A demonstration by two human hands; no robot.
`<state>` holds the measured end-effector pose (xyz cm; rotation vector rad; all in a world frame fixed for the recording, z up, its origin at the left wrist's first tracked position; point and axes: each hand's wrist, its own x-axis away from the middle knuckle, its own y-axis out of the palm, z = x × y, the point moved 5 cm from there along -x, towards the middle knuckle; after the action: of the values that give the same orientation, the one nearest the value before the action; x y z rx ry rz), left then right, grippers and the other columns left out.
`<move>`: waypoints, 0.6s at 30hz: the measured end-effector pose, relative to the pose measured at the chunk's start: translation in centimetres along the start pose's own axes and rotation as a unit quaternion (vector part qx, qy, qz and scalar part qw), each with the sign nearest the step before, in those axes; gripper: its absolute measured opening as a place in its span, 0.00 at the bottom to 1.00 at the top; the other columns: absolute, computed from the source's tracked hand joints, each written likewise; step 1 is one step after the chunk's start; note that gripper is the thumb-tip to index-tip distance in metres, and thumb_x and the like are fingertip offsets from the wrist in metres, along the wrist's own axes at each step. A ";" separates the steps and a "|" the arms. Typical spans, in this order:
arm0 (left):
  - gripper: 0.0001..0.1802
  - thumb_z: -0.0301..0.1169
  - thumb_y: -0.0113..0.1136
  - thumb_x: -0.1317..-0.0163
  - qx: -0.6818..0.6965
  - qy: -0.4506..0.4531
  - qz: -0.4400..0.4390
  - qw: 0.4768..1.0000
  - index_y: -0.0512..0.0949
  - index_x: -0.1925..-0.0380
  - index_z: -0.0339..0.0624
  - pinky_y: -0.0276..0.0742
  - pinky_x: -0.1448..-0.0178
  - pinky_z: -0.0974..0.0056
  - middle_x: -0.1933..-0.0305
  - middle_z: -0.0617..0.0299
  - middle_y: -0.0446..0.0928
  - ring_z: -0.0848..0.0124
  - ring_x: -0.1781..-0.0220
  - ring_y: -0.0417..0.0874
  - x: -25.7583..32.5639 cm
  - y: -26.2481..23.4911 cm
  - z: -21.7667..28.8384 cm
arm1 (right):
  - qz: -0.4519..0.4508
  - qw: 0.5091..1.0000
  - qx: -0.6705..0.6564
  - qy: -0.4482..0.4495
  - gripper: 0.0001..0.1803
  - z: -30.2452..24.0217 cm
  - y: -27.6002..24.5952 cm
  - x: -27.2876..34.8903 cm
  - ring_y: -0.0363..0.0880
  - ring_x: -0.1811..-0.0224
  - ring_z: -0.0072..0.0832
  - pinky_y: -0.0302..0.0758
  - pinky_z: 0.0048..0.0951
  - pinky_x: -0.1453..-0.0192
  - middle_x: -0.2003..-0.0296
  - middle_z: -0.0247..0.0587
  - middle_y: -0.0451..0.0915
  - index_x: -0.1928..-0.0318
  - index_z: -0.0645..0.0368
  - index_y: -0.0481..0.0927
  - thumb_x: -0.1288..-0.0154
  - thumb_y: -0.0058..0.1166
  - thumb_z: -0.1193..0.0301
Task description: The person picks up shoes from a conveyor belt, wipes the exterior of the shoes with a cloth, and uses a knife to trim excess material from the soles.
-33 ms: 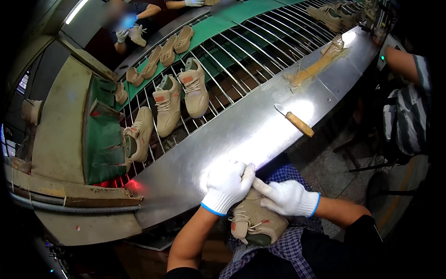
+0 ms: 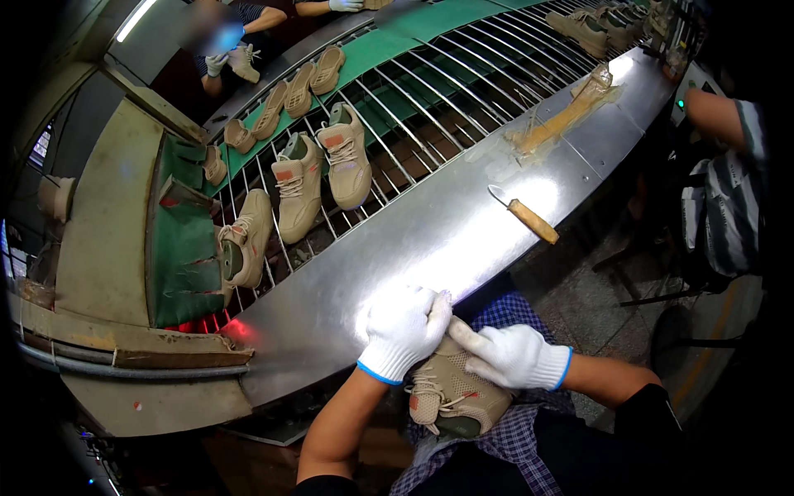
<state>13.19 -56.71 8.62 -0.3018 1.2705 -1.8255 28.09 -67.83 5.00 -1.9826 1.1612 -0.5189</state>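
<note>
- Beige sneaker (image 2: 451,395) is lying in the person's lap, just below the near edge of the steel bench (image 2: 430,240), toe pointing down and left.
- Left hand (image 2: 403,331), in a white glove, is curling its fingers over the sneaker's upper, gripping it.
- Right hand (image 2: 514,355), also gloved, is pressing on the sneaker's heel side, thumb reaching toward the left hand.
- Wooden-handled knife (image 2: 524,216) is lying alone on the bench, well apart, with bare steel all around it.
</note>
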 end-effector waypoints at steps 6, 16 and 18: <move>0.14 0.32 0.56 0.24 0.505 -0.311 0.235 0.770 0.81 0.46 0.35 0.83 0.45 0.62 0.61 0.55 0.86 0.65 0.58 0.87 4.5 2.5 -5.6 | -0.021 1.000 -0.013 0.008 0.48 -0.7 -1.2 1.2 0.89 0.63 0.44 0.86 0.38 0.66 0.49 0.52 0.82 0.18 0.52 0.61 0.28 0.60 0.41; 0.20 0.26 0.53 0.29 0.598 -0.322 0.191 0.709 0.72 0.38 0.34 0.79 0.36 0.61 0.47 0.49 0.81 0.65 0.45 0.82 5.5 1.2 -3.1 | -0.069 0.993 -0.055 0.075 0.50 -3.5 -4.4 -6.6 0.84 0.36 0.55 0.83 0.47 0.36 0.32 0.59 0.76 0.19 0.51 0.63 0.33 0.68 0.44; 0.20 0.25 0.52 0.29 0.612 -0.308 0.224 0.693 0.71 0.38 0.34 0.79 0.36 0.60 0.48 0.49 0.81 0.64 0.46 0.82 5.6 -0.3 -2.0 | -0.017 0.994 -0.101 0.035 0.55 -3.8 -4.7 -7.5 0.84 0.37 0.58 0.81 0.48 0.33 0.34 0.65 0.77 0.18 0.57 0.57 0.35 0.69 0.44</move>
<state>8.45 -59.69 6.48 0.1567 -0.4508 -1.5293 24.43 -61.56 11.30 -2.1752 1.2683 -0.5093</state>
